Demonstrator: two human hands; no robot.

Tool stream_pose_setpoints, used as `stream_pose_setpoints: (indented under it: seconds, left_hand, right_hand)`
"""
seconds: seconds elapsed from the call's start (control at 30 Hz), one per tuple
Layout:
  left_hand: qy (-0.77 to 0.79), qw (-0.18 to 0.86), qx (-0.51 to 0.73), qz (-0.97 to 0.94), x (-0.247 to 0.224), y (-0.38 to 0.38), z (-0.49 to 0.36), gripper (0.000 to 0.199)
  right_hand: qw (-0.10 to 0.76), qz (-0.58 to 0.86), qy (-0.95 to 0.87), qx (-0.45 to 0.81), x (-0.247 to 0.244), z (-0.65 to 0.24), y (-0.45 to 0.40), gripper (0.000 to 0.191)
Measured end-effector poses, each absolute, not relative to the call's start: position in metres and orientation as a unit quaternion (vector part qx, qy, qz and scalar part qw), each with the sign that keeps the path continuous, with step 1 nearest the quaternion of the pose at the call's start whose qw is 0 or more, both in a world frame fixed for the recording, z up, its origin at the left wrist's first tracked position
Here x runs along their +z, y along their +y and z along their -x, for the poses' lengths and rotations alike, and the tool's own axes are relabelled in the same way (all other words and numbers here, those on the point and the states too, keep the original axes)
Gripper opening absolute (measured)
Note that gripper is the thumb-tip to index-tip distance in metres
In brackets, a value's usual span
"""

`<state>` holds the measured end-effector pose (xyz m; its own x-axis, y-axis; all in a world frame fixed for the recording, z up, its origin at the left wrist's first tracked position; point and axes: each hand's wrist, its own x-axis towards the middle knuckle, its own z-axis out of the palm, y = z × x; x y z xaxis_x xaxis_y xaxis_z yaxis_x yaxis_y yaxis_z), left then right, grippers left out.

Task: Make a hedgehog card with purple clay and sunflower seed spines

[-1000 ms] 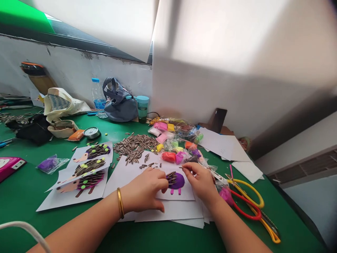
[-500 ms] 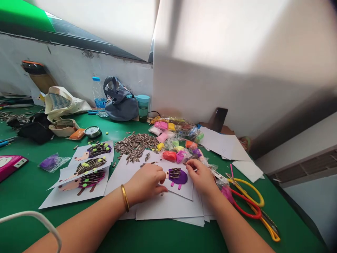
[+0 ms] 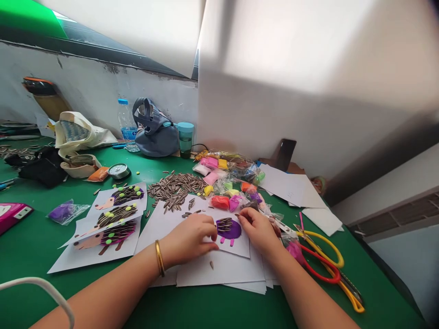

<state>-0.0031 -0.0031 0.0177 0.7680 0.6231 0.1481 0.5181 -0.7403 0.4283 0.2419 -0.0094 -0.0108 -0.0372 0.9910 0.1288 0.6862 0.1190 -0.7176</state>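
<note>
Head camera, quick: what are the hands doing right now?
Left hand: curled on the white paper sheet, nothing visibly held.
Right hand: closed, apparently pinching a sunflower seed.

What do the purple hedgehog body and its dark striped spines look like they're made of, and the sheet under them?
The purple body looks like soft modelling clay: matte, smooth, slightly domed. The spines appear to be sunflower seeds, with glossy black-and-white striped shells matching the loose seed pile. The sheet seems to be plain matte white paper.
</note>
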Motion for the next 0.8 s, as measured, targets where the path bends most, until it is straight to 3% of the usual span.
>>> stream_pose_setpoints:
  seconds: [0.07, 0.2, 0.27, 0.8]
  left_hand:
    - [0.344, 0.163, 0.171, -0.909, 0.015, 0.007, 0.009, 0.022]
    - [0.347, 0.16, 0.151, -0.912, 0.008, 0.019, 0.017, 0.074]
    - [0.34, 0.161, 0.133, -0.917, 0.005, 0.02, 0.018, 0.084]
    - [0.322, 0.174, 0.108, -0.924, 0.001, 0.011, 0.013, 0.086]
  right_hand:
    - [0.331, 0.603, -0.675, 0.265, -0.011, -0.24, -0.009, 0.018]
    - [0.35, 0.603, -0.654, 0.294, -0.009, -0.238, -0.01, 0.018]
    - [0.348, 0.606, -0.653, 0.292, -0.008, -0.239, -0.011, 0.018]
    - [0.319, 0.586, -0.669, 0.326, 0.001, -0.241, -0.02, 0.016]
